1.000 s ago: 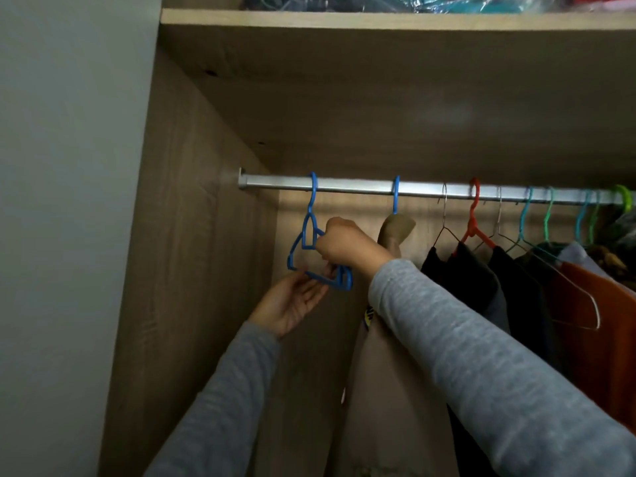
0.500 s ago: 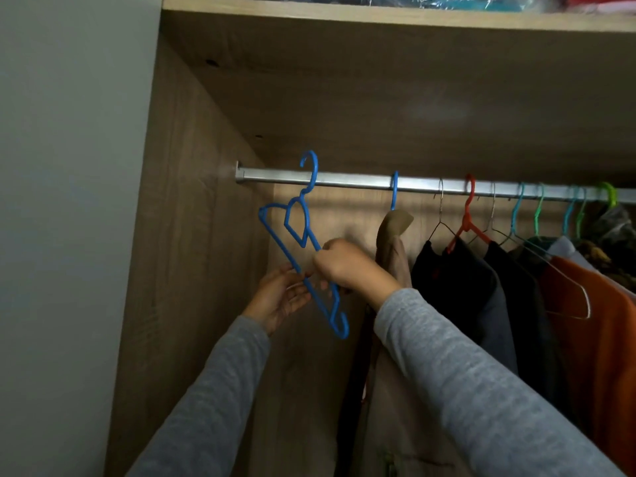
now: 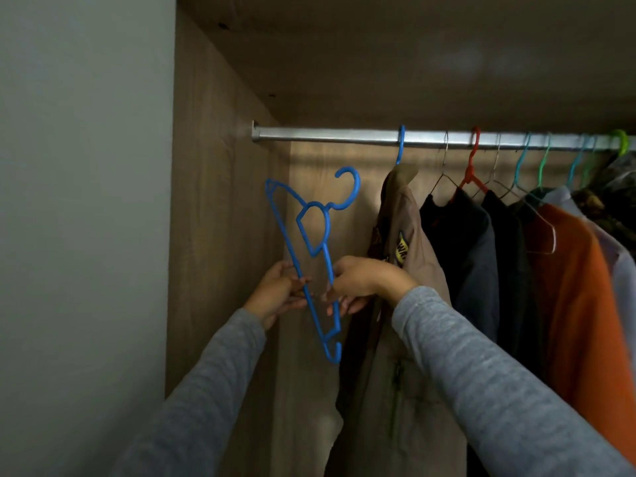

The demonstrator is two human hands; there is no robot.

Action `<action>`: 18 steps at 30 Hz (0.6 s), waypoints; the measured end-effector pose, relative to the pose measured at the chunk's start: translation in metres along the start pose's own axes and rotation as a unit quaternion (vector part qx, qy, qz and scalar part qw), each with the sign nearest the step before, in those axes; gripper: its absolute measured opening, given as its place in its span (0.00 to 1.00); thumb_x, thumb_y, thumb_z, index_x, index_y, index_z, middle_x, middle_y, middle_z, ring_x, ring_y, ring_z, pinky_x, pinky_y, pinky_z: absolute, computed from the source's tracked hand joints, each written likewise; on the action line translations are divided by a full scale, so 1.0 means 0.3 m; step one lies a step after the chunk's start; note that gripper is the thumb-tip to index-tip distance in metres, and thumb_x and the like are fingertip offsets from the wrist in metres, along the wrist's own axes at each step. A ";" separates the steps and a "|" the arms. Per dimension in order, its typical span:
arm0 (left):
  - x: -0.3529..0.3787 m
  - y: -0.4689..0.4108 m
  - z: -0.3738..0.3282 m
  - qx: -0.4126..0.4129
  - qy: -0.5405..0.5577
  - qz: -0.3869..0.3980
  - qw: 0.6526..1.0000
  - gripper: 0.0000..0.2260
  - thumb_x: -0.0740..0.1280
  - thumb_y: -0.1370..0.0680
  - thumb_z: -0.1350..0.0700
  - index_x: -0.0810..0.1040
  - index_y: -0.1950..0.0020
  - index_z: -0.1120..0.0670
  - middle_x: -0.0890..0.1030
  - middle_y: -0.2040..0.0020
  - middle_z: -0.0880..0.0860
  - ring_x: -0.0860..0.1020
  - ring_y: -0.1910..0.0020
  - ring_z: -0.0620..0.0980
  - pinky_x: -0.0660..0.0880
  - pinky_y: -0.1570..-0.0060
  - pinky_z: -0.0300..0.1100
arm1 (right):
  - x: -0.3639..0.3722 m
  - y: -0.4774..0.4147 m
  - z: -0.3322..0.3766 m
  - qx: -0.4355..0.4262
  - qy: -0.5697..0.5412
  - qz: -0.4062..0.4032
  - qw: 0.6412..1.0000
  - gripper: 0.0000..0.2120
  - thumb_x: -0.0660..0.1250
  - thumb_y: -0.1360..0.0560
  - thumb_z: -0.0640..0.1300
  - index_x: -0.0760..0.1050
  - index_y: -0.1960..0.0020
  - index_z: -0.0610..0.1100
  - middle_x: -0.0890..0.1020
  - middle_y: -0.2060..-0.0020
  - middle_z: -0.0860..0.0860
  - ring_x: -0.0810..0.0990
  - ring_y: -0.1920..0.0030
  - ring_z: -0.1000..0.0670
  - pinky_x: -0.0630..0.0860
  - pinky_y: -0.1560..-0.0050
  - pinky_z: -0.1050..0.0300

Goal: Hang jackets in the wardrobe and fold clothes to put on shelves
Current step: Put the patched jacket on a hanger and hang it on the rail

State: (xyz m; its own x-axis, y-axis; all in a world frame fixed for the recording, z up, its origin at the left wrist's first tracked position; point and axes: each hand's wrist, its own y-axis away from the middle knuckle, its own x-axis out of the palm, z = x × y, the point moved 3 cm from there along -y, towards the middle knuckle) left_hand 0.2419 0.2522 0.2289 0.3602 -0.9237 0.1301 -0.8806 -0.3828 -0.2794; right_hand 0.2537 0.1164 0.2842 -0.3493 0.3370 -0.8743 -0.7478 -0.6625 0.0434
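Currently held: one blue plastic clothes hanger (image 3: 326, 225), empty, tilted steeply, hook uppermost and below the silver metal wardrobe rail (image 3: 327, 135), not touching it. Left hand (image 3: 278, 290): fingers curled round the hanger's long straight bar. Right hand (image 3: 358, 284): fingers pinching the hanger's sloping arm, just beside the left. Both sleeves grey. On the rail, to the right: tan jacket (image 3: 409, 270) on a blue hook, dark garments (image 3: 461, 242), orange garment (image 3: 578, 287). Wooden wardrobe side panel (image 3: 213, 201) at left.
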 end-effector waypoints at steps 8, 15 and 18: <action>0.104 0.367 -0.061 0.019 -0.066 -0.039 0.997 0.13 0.61 0.22 0.67 0.67 0.43 0.51 0.78 0.60 0.48 0.78 0.71 0.42 0.74 0.60 0.42 | 0.017 0.288 -0.065 -0.079 -0.174 -0.149 0.970 0.14 0.64 0.24 0.38 0.69 0.68 0.43 0.81 0.64 0.38 0.73 0.76 0.51 0.75 0.67 0.52; 0.251 0.768 0.030 -0.012 -0.076 -0.078 0.994 0.12 0.61 0.22 0.69 0.66 0.49 0.52 0.76 0.61 0.51 0.75 0.66 0.49 0.76 0.74 0.37 | 0.153 0.600 -0.182 -0.109 -0.357 -0.187 0.909 0.12 0.56 0.19 0.47 0.65 0.60 0.44 0.76 0.68 0.47 0.77 0.75 0.52 0.71 0.75 0.61; 0.289 0.931 0.059 -0.033 -0.140 -0.104 0.984 0.13 0.62 0.24 0.70 0.67 0.52 0.52 0.74 0.57 0.54 0.75 0.60 0.51 0.78 0.68 0.42 | 0.242 0.756 -0.228 -0.108 -0.360 -0.206 0.904 0.13 0.54 0.18 0.41 0.65 0.62 0.44 0.72 0.67 0.48 0.72 0.72 0.51 0.71 0.72 0.62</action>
State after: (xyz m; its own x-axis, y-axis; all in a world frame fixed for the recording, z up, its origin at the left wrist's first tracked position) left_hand 0.0327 0.0651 0.1454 0.5979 -0.7963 -0.0922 -0.7933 -0.5713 -0.2105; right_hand 0.0974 -0.0551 0.1974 -0.4010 0.8811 -0.2508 -0.7976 -0.4704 -0.3776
